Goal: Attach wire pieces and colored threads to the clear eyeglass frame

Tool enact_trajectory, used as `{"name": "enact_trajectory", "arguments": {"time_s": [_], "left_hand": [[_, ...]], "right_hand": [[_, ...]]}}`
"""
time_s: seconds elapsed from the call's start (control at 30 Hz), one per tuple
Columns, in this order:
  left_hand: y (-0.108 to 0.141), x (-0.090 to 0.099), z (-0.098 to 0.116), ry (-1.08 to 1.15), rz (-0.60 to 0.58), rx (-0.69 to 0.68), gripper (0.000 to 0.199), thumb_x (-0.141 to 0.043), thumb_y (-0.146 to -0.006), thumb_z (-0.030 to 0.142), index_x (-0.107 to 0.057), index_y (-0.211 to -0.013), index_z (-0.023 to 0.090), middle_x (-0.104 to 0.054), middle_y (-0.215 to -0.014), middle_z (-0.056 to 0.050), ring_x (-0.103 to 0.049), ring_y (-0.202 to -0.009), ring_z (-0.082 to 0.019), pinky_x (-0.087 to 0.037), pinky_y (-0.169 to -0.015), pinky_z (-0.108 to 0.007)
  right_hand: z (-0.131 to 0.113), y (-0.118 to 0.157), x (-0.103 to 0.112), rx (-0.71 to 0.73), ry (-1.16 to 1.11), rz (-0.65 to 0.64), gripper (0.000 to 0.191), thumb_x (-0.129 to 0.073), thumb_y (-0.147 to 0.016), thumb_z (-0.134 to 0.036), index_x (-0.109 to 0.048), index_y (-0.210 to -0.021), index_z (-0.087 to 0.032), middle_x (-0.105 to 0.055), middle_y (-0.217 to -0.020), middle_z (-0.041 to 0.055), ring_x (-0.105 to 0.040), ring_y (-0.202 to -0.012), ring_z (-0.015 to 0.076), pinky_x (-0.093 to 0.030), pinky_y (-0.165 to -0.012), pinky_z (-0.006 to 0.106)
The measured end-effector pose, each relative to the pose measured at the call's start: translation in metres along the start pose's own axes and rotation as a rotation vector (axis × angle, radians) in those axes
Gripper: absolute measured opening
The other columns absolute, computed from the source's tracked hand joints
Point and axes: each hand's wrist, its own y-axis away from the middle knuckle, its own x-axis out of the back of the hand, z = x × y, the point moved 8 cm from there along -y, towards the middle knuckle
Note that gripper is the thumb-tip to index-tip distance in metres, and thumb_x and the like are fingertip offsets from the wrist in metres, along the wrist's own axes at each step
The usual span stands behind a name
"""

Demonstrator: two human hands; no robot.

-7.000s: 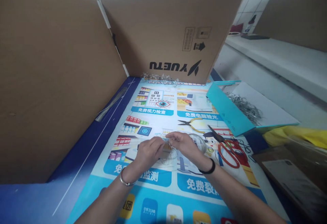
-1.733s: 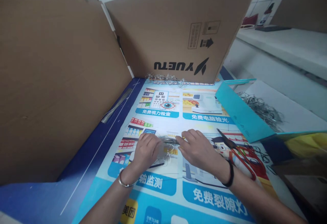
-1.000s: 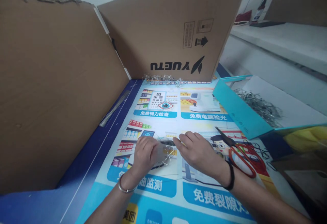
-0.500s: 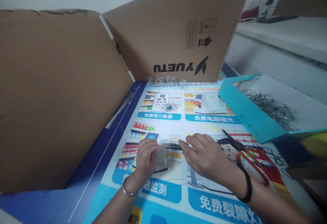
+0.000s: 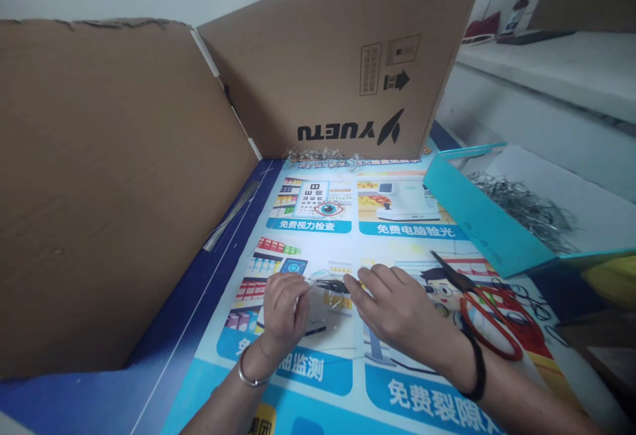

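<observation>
My left hand (image 5: 285,306) is closed in a pinch at the middle of the printed sheet. From its fingertips thin shiny wire (image 5: 338,300) reaches toward the right. My right hand (image 5: 392,306) is wrapped round small dark needle-nose pliers (image 5: 332,285), whose tips point left at the wire by my left fingers. The pliers' handles are mostly hidden in the palm. Whether the jaws grip the wire is too small to tell. Scissors with orange handles (image 5: 489,322) lie just beyond my right wrist, their blades apart.
A turquoise box (image 5: 489,223) at the right holds a heap of thin metal wire pieces (image 5: 529,213). Tall cardboard panels (image 5: 114,190) stand at the left and back. Wire scraps (image 5: 318,155) lie along the back panel's foot. Dark wire loops (image 5: 529,302) rest near the scissors.
My right hand and the pliers have shifted slightly left, and the pliers' dark jaws look wider now. My left hand stays nearly in place.
</observation>
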Motion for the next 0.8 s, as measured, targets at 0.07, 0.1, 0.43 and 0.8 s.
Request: {"name": "enact_trajectory", "arguments": {"time_s": [0.07,0.1,0.43,0.8], "left_hand": [[0.0010,-0.0005,-0.0016,-0.008,0.004,0.014,0.019,-0.053,-0.081,0.006,-0.054,-0.094,0.020,-0.063,-0.083,-0.004,-0.060,-0.083,-0.018,-0.048,-0.077,-0.038],[0.0014,-0.0008,-0.0025,-0.013,0.005,0.020,0.020,-0.053,-0.081,0.005,-0.054,-0.094,0.020,-0.063,-0.083,-0.004,-0.060,-0.083,-0.018,-0.048,-0.077,-0.038],[0.0029,-0.0039,-0.0046,-0.044,-0.010,0.028,0.019,-0.055,-0.080,0.005,-0.054,-0.093,0.019,-0.063,-0.084,-0.005,-0.059,-0.084,-0.019,-0.047,-0.078,-0.038],[0.0008,-0.0064,-0.0026,-0.042,-0.032,0.004,0.018,-0.055,-0.080,0.005,-0.054,-0.093,0.018,-0.063,-0.083,-0.005,-0.059,-0.084,-0.019,-0.046,-0.078,-0.037]], "right_hand": [[-0.0004,0.0006,-0.0010,-0.006,0.007,-0.002,0.032,-0.051,-0.086,-0.020,-0.056,-0.117,-0.013,-0.059,-0.100,0.0116,-0.049,-0.087,0.0244,-0.037,-0.070,0.038],[-0.0005,0.0011,-0.0016,-0.007,0.007,-0.006,0.033,-0.051,-0.086,-0.019,-0.055,-0.118,-0.013,-0.059,-0.099,0.0114,-0.049,-0.086,0.0243,-0.037,-0.070,0.038],[-0.0009,0.0011,-0.0030,-0.008,0.011,-0.007,0.031,-0.051,-0.086,-0.019,-0.056,-0.115,-0.013,-0.059,-0.099,0.0108,-0.048,-0.085,0.0232,-0.036,-0.070,0.037],[-0.0006,0.0001,-0.0051,-0.012,0.018,-0.021,0.031,-0.053,-0.086,-0.021,-0.056,-0.115,-0.013,-0.058,-0.097,0.0091,-0.047,-0.083,0.0225,-0.034,-0.069,0.036]]}}
